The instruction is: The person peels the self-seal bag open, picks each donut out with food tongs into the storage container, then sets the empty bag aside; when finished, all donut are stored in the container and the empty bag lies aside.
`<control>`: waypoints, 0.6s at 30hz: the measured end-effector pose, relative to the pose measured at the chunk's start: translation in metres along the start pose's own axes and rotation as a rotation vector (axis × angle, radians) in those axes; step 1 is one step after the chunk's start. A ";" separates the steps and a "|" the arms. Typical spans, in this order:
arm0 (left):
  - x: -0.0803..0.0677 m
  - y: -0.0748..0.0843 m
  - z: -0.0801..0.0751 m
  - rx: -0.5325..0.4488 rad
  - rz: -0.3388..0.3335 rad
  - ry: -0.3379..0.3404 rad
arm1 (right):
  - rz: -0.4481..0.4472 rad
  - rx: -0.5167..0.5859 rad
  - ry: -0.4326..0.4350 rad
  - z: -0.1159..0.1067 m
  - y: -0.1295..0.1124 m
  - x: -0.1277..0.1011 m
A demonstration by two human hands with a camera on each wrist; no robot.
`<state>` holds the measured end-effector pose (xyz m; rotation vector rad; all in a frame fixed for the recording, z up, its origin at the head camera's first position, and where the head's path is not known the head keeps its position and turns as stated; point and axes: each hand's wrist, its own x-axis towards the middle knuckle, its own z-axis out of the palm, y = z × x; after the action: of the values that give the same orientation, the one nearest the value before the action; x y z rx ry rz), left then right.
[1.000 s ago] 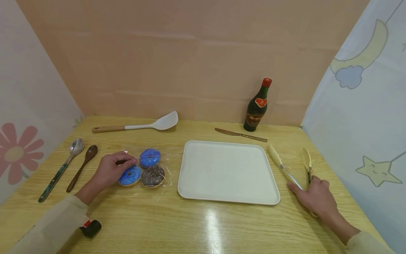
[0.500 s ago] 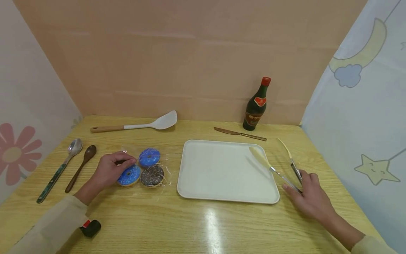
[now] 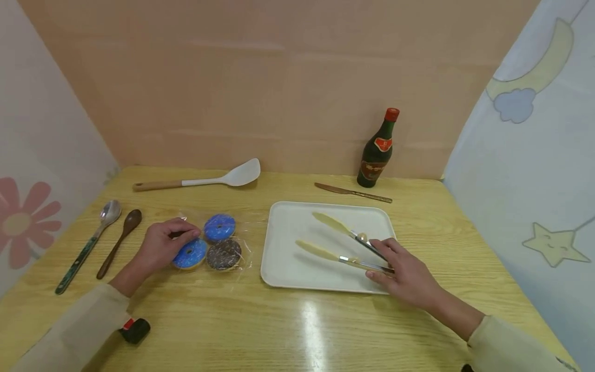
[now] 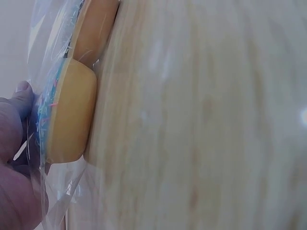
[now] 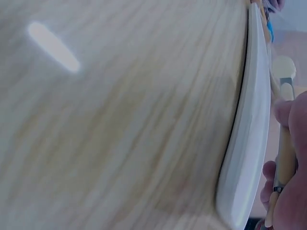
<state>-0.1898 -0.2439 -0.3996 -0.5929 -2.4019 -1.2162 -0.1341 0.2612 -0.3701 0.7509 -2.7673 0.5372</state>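
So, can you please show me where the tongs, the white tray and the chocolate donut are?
tongs (image 3: 341, 243): head view, on the metal part of the arms, held by the right hand.
white tray (image 3: 288, 268): head view, on its bare near-left part.
chocolate donut (image 3: 224, 254): head view, on its sprinkled top, inside the clear wrap.

Left wrist view: left hand (image 4: 12, 158) cut by frame edge, donuts (image 4: 72, 112) seen edge-on through blurry plastic. Right wrist view: right hand (image 5: 288, 191) and tongs (image 5: 285, 158) mostly cropped; bottle (image 3: 377, 150) label unreadable
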 end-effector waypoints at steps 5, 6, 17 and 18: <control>0.002 -0.001 0.002 0.011 -0.005 0.004 | -0.109 0.015 -0.044 0.007 -0.016 0.022; 0.002 -0.002 0.002 0.014 -0.005 0.004 | -0.127 0.018 -0.046 0.009 -0.019 0.026; 0.001 -0.001 0.001 0.005 -0.032 0.001 | -0.235 -0.026 -0.066 0.018 -0.042 0.056; 0.001 -0.001 0.001 0.005 -0.034 0.004 | -0.238 -0.028 -0.078 0.019 -0.043 0.058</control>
<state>-0.1911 -0.2432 -0.4004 -0.5496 -2.4201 -1.2234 -0.1626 0.1936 -0.3574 1.0971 -2.6959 0.4286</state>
